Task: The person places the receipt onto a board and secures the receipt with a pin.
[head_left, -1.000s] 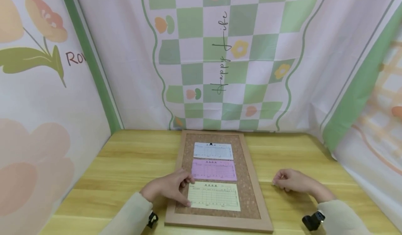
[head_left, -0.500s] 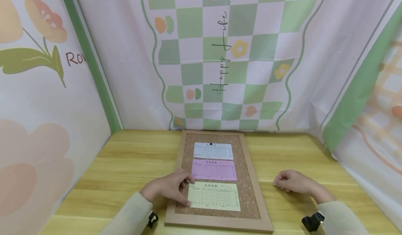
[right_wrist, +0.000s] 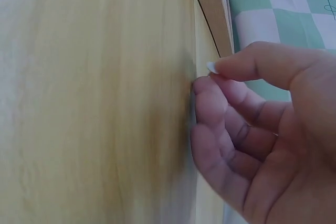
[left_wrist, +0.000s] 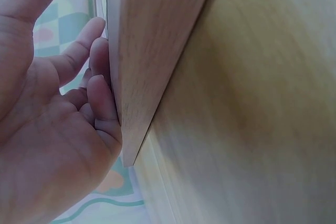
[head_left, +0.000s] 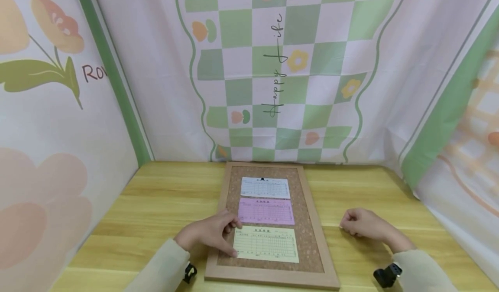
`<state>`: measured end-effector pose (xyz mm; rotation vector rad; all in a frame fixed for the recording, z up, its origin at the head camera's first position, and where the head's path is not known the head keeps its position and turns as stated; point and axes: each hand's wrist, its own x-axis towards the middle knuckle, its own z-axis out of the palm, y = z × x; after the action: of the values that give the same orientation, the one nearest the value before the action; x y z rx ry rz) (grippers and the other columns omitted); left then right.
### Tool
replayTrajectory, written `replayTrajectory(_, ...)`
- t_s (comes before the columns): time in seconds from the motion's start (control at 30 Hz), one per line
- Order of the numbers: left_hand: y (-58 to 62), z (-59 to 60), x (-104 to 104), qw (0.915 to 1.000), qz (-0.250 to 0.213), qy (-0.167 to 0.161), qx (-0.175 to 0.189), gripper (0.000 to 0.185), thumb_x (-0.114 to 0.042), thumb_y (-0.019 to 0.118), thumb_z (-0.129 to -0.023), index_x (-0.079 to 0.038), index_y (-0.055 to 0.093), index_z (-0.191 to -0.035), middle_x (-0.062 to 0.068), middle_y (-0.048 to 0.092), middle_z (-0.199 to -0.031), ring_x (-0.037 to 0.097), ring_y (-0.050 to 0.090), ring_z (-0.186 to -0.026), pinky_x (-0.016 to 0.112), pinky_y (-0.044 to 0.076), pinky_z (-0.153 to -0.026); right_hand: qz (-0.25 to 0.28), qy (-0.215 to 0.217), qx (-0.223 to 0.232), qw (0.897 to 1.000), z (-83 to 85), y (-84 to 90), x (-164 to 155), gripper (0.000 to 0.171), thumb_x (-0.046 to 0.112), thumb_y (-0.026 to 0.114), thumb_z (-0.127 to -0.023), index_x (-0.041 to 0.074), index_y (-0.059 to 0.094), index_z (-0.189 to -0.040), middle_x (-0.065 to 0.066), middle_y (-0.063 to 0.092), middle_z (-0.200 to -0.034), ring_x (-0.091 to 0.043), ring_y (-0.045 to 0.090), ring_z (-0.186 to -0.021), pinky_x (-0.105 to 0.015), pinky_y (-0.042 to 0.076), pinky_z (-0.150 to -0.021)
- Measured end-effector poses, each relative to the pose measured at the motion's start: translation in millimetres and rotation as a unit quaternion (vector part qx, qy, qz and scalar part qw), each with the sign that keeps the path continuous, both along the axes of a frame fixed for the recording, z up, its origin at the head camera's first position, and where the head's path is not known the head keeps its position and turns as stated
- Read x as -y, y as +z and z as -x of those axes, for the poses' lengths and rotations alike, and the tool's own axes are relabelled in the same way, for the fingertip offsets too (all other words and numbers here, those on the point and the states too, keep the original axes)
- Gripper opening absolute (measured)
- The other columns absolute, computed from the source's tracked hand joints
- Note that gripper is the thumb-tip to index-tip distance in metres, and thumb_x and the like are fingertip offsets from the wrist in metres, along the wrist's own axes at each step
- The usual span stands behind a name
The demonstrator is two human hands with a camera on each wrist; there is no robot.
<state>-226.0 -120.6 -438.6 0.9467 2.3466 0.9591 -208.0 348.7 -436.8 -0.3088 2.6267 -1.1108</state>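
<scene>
A cork board in a wooden frame [head_left: 273, 278] lies on the wooden table [head_left: 156, 205]. A white card [head_left: 265, 187], a pink card [head_left: 266, 211] and a yellow card [head_left: 267, 243] lie on it in a column. My left hand [head_left: 218, 235] rests on the board's left frame edge, fingertips touching the yellow card's left side. In the left wrist view the left hand's fingers [left_wrist: 100, 103] lie against the frame [left_wrist: 142, 51]. My right hand [head_left: 356, 223] rests on the table right of the board. Its fingers [right_wrist: 226, 103] are curled, thumb tip meeting the index finger, and nothing shows between them.
Printed cloth backdrops [head_left: 288, 66] close in the table at the back and on both sides. Bare wood lies left and right of the board. A black wrist camera [head_left: 386, 274] sits on each sleeve.
The right hand has shifted very slightly on the table. The left hand, board and cards have not moved.
</scene>
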Motion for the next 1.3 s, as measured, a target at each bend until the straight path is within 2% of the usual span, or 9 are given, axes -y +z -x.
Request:
replayTrajectory(0.23, -0.9, -0.5, -1, 1.0000, 0.002, 0.004, 0.003, 0.060, -0.028, 0.091, -0.075, -0.011, 0.056, -0.122, 0.003, 0.046, -0.105, 0.013, 0.042, -0.092, 0.025, 0.042, -0.079, 0.030, -0.026, 0.004, 0.999, 0.3, -0.3, 5, 0.008, 0.006, 0.065, -0.090, -0.002, 0.062, -0.088, -0.006, 0.061, -0.077, -0.020, 0.060, -0.072, -0.031, 0.055, -0.061)
replayTrajectory(0.37, -2.4, 0.8, -1, 1.0000, 0.001, 0.002, 0.005, 0.061, -0.028, 0.090, -0.075, -0.011, 0.056, -0.122, 0.003, 0.046, -0.105, 0.013, 0.042, -0.091, 0.025, 0.042, -0.079, 0.026, -0.017, -0.005, 1.000, 1.7, 1.1, 8, 0.011, 0.009, 0.065, -0.092, -0.002, 0.065, -0.094, -0.006, 0.062, -0.077, -0.019, 0.060, -0.070, -0.030, 0.053, -0.060)
replayTrajectory(0.57, -2.8, 2.2, -2, 1.0000, 0.001, -0.002, 0.005, 0.061, -0.028, 0.090, -0.076, -0.011, 0.056, -0.122, 0.003, 0.046, -0.105, 0.013, 0.042, -0.091, 0.025, 0.042, -0.078, 0.026, 0.003, 0.000, 1.000, 4.8, 5.4, 14, 0.019, 0.010, 0.064, -0.095, -0.006, 0.068, -0.104, -0.007, 0.067, -0.085, -0.021, 0.064, -0.077, -0.031, 0.055, -0.065)
replayTrajectory(0.73, -1.0, 1.4, -2, 1.0000, 0.003, 0.000, 0.004, 0.060, -0.028, 0.090, -0.076, -0.011, 0.056, -0.122, 0.003, 0.046, -0.106, 0.014, 0.043, -0.092, 0.025, 0.043, -0.079, 0.005, 0.016, -0.019, 1.000, 8.6, 10.6, 24, 0.018, 0.014, 0.064, -0.097, -0.002, 0.070, -0.103, -0.006, 0.067, -0.080, -0.019, 0.062, -0.073, -0.030, 0.053, -0.062)
replayTrajectory(1.0, 1.0, 1.3, -1, 0.9999, 0.009, 0.004, -0.004, 0.061, -0.027, 0.092, -0.073, -0.011, 0.056, -0.120, 0.003, 0.045, -0.105, 0.013, 0.043, -0.092, 0.025, 0.043, -0.081, 0.002, 0.046, -0.063, 0.997, 12.1, 16.8, 42, 0.015, 0.013, 0.064, -0.096, 0.000, 0.070, -0.099, -0.002, 0.062, -0.075, -0.013, 0.054, -0.064, -0.027, 0.047, -0.056)
replayTrajectory(1.3, 0.9, 2.7, -1, 1.0000, 0.009, 0.002, 0.001, 0.060, -0.026, 0.092, -0.073, -0.011, 0.056, -0.119, 0.003, 0.045, -0.105, 0.012, 0.043, -0.092, 0.025, 0.043, -0.081, -0.008, 0.057, -0.086, 0.995, 16.5, 21.4, 69, 0.011, 0.014, 0.067, -0.094, 0.004, 0.071, -0.094, 0.000, 0.063, -0.077, -0.013, 0.056, -0.067, -0.026, 0.048, -0.057)
